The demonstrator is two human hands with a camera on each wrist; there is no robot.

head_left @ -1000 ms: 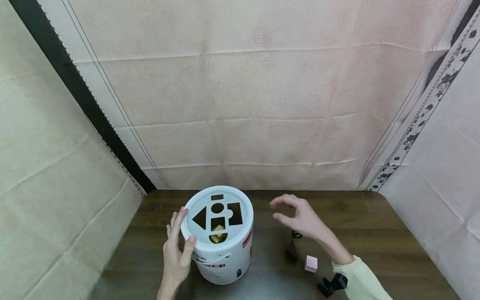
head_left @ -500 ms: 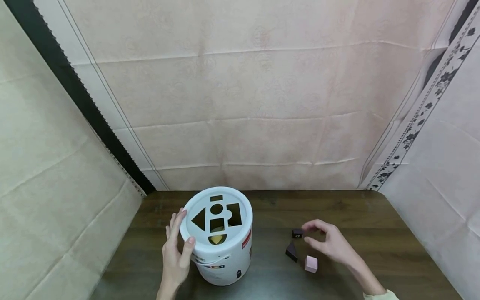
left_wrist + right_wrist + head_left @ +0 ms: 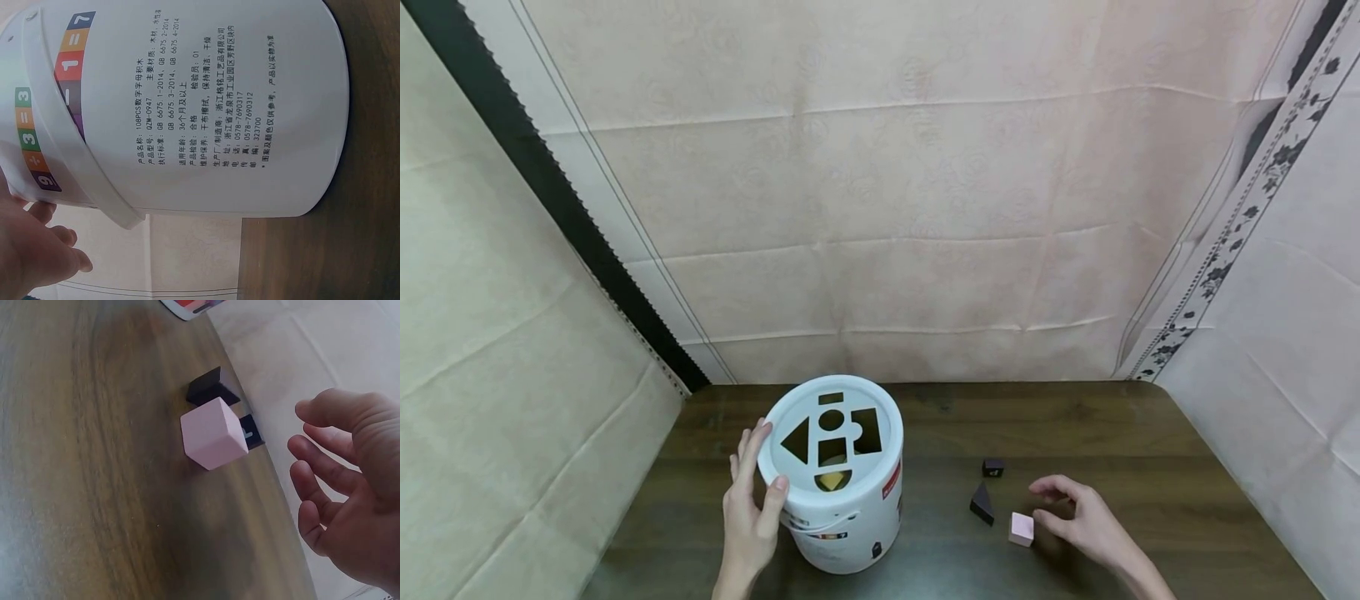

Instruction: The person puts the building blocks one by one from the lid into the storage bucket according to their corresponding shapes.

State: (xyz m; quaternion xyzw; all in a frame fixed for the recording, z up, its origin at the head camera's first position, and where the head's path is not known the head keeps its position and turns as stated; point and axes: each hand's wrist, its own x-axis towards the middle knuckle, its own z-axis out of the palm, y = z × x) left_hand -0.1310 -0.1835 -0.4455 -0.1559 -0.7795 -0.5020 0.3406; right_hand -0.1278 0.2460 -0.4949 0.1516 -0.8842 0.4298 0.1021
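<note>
A white bucket [image 3: 844, 542] stands on the table with its pale lid [image 3: 868, 492] on, which has several shaped holes. Through the front hole a yellow piece [image 3: 831, 481] shows inside. My left hand [image 3: 748, 517] holds the bucket at its left side, thumb and fingers spread along the lid's edge. To the right lie a pink cube [image 3: 1021, 529], a dark triangular block [image 3: 981, 505] and a small black block [image 3: 992, 468]. Just right of the cube hovers my right hand [image 3: 1082, 525], fingers loosely bent. In the right wrist view a gap separates the hand from the cube.
The wooden table [image 3: 1187, 500] ends at a back wall hung with pale cloth [image 3: 925, 250]. Cloth sides [image 3: 550, 417] slope up at left and right. A carrying handle [image 3: 81, 144] hangs on the bucket's side in the left wrist view.
My right hand has moved right and down, from beside the bucket to beside the pink cube. The left hand and bucket keep their place. The yellow piece has shifted slightly inside.
</note>
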